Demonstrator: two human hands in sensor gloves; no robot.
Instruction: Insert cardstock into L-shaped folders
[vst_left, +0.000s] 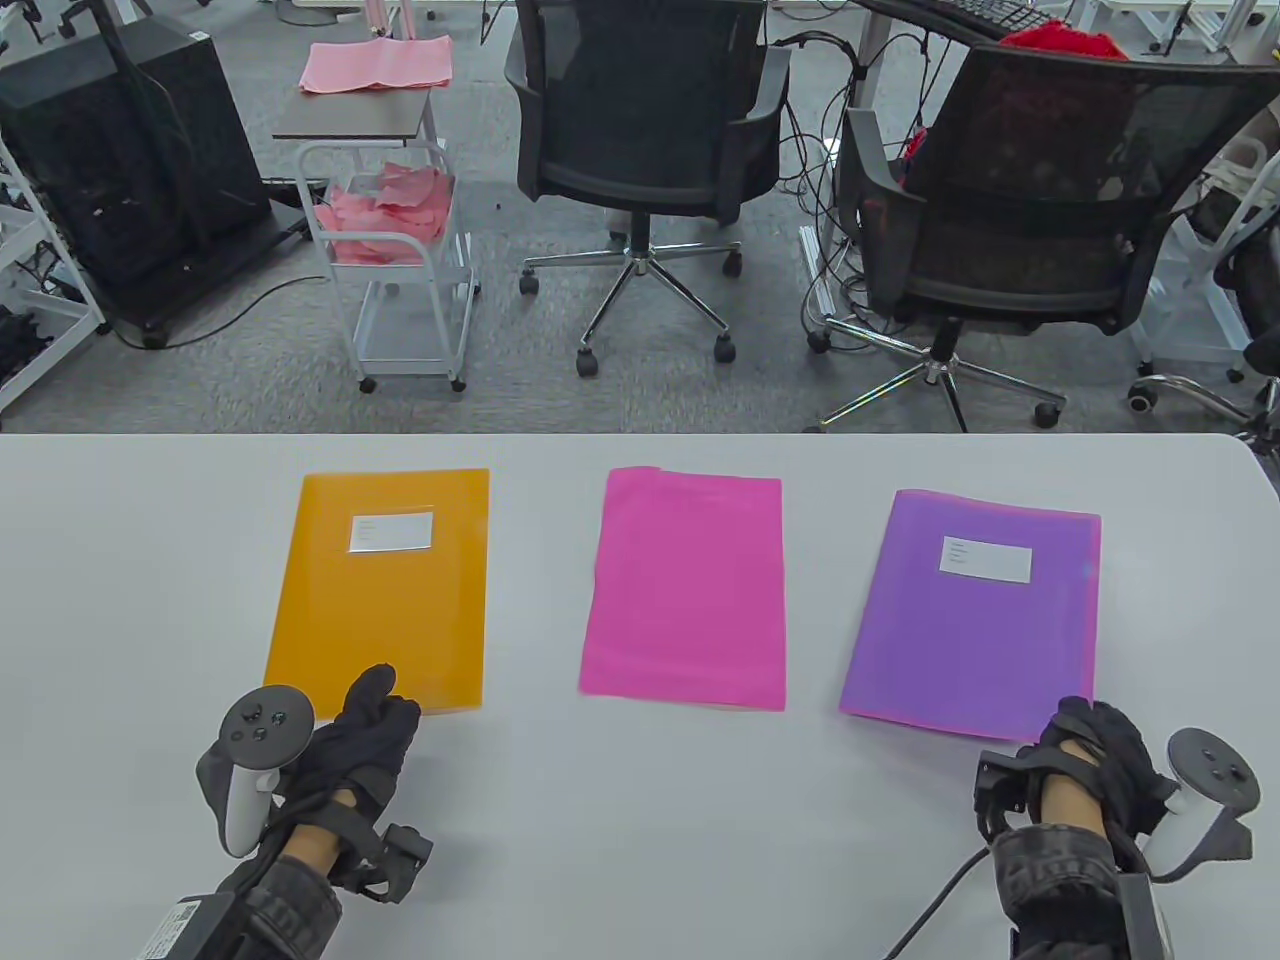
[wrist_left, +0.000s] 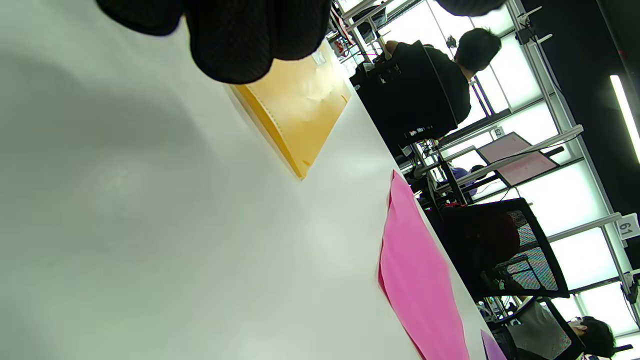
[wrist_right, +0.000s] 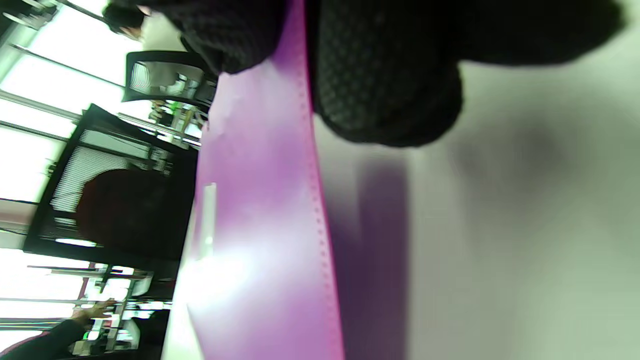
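An orange folder (vst_left: 385, 590) with a white label lies at the table's left; it also shows in the left wrist view (wrist_left: 300, 115). A pink cardstock sheet (vst_left: 685, 590) lies flat in the middle. A purple folder (vst_left: 975, 610) with a white label lies at the right, with a pink edge showing along its rim. My left hand (vst_left: 372, 705) rests with its fingertips (wrist_left: 240, 45) at the orange folder's near edge, holding nothing. My right hand (vst_left: 1080, 725) is at the purple folder's near right corner. In the right wrist view its fingers (wrist_right: 385, 90) pinch the folder's edge (wrist_right: 260, 200), which looks slightly raised.
The white table (vst_left: 640, 850) has its far edge just beyond the folders. Two black office chairs (vst_left: 640, 120) and a white cart (vst_left: 400, 270) holding pink sheets stand on the floor behind it.
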